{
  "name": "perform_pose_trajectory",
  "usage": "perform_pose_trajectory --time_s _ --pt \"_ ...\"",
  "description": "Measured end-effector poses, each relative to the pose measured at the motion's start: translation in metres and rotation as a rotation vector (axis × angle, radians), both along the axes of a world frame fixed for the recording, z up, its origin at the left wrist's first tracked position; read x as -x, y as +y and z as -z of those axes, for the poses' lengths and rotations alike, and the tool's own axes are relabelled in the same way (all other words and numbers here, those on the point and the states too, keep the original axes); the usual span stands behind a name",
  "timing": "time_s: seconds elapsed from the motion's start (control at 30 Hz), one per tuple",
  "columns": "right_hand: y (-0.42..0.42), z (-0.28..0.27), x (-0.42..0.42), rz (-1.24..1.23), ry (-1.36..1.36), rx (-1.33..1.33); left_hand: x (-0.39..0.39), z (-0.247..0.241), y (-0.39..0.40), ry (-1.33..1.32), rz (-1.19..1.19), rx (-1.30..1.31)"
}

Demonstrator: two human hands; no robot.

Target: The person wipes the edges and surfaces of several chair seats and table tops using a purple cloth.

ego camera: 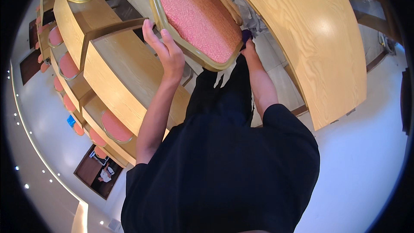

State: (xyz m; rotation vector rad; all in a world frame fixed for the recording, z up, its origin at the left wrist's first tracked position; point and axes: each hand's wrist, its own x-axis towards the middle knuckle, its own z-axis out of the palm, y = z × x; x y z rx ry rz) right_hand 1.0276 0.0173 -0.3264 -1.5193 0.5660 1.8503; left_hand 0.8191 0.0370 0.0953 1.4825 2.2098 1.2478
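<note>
In front of me is a banquet chair's padded back (202, 22), covered in pink patterned fabric that turns brownish along one side, with a gold-coloured frame. My left hand (168, 53) is raised beside the frame's left edge, fingers extended and thumb apart, with nothing in it. Whether it touches the frame I cannot tell. A dark purple cloth (246, 37) is bunched in my right hand (249, 47), against the frame's right edge. The chair back hides part of that hand's fingers.
A long wood-grain table (310, 38) curves along my right. Rows of similar tables (119, 61) stand on the left, with pink chairs (116, 126) among them. Tan fabric (228, 0) and a grey cloth (247, 13) lie beyond the chair back. A person (106, 173) appears at a distant doorway.
</note>
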Motion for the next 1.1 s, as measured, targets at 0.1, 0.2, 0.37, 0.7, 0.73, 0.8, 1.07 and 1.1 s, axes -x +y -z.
perform_pose_trajectory --time_s 0.1,0.2,0.37,0.7,0.73,0.8,1.07,1.1 --pt "0.005 0.001 0.004 -0.108 -0.068 -0.034 0.006 0.003 0.005 0.116 -0.008 -0.008" --pt "0.017 0.005 -0.007 -0.184 -0.131 -0.028 0.006 0.002 0.005 0.175 0.036 0.028" --pt "0.017 0.015 -0.003 -0.13 -0.014 -0.073 0.007 0.014 0.006 0.265 0.059 -0.02" --pt "0.0 -0.023 -0.004 0.006 0.059 -0.043 0.005 0.021 0.021 0.286 0.08 -0.13" --pt "-0.005 -0.058 0.008 0.015 0.132 -0.034 0.008 0.019 0.012 0.297 0.056 -0.102" --pt "-0.016 -0.107 0.019 -0.031 0.176 -0.139 0.01 0.016 0.005 0.328 0.049 -0.086" --pt "-0.04 -0.245 0.035 -0.037 0.403 -0.318 0.006 0.017 0.014 0.271 0.053 -0.128" --pt "-0.041 -0.262 0.038 -0.04 0.43 -0.301 0.006 0.016 0.014 0.25 0.057 -0.135"
